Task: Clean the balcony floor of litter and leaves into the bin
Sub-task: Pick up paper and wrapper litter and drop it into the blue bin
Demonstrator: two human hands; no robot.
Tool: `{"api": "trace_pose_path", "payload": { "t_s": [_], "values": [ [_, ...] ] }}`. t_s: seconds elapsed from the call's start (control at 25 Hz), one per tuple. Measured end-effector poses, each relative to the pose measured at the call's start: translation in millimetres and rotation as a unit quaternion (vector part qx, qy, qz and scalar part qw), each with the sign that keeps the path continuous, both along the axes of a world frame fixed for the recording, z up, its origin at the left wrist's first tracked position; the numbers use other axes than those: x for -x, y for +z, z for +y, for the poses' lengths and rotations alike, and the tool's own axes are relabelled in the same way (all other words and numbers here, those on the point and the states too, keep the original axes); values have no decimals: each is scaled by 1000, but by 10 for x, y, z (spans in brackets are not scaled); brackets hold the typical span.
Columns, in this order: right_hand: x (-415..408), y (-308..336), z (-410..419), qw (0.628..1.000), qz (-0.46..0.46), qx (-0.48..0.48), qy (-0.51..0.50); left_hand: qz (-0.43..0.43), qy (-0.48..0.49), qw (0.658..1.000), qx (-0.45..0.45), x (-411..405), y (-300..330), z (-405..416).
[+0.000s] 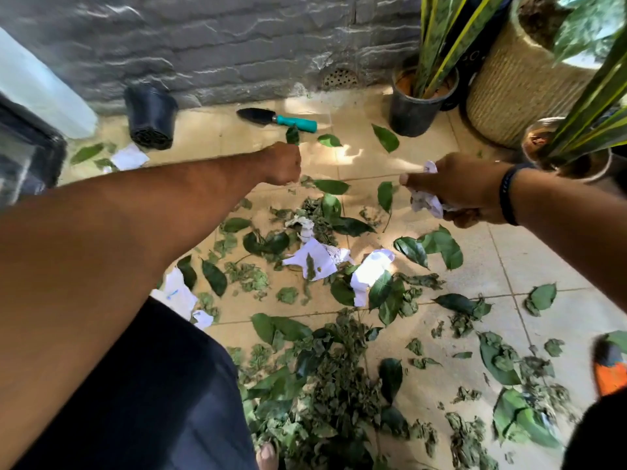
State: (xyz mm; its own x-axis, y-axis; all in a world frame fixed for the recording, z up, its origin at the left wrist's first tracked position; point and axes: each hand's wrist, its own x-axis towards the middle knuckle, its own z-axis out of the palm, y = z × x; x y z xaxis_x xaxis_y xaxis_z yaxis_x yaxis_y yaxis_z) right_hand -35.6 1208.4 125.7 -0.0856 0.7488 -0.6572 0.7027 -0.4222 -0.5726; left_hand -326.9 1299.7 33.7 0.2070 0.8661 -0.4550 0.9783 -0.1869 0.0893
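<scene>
My left hand point(283, 163) is a fist reaching forward over the floor, and a green leaf point(292, 135) sticks up out of it. My right hand point(461, 189) grips crumpled white paper point(425, 201), with scraps poking out above and below the fingers. Green leaves point(322, 378) and white paper scraps point(314, 257) lie scattered over the beige tiles point(549, 266), thickest near my feet. More paper point(129, 157) lies by the wall at the left. A dark bin point(23, 154) shows partly at the left edge.
An empty black pot point(151, 117) lies tipped by the grey brick wall. A trowel with a teal handle point(278, 119) rests on the tiles. Potted plants point(420, 96) and a woven basket planter point(519, 79) crowd the right. My dark-clothed knee point(146, 385) fills the lower left.
</scene>
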Motion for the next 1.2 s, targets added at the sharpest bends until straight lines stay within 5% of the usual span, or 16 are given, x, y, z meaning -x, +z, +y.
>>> {"api": "trace_pose_path", "payload": {
  "t_s": [0.12, 0.24, 0.48, 0.64, 0.92, 1.2],
  "values": [
    [92, -15, -93, 1000, -1, -17, 24, 76, 89, 988, -106, 266, -59, 177],
    [222, 20, -218, 998, 2, -11, 59, 126, 131, 979, -92, 408, -167, 176],
    [320, 114, -306, 996, -16, -38, 77, 97, 40, 994, -26, 350, -419, 134],
    [310, 140, -317, 997, -11, -30, 72, 158, 6, 987, 26, 225, -707, -50],
    [261, 137, -287, 997, -4, -28, 76, 190, -6, 979, -67, 123, -799, -99],
    [183, 79, -290, 995, 8, -36, 94, 197, 38, 979, -46, 373, -817, -73]
  ]
}}
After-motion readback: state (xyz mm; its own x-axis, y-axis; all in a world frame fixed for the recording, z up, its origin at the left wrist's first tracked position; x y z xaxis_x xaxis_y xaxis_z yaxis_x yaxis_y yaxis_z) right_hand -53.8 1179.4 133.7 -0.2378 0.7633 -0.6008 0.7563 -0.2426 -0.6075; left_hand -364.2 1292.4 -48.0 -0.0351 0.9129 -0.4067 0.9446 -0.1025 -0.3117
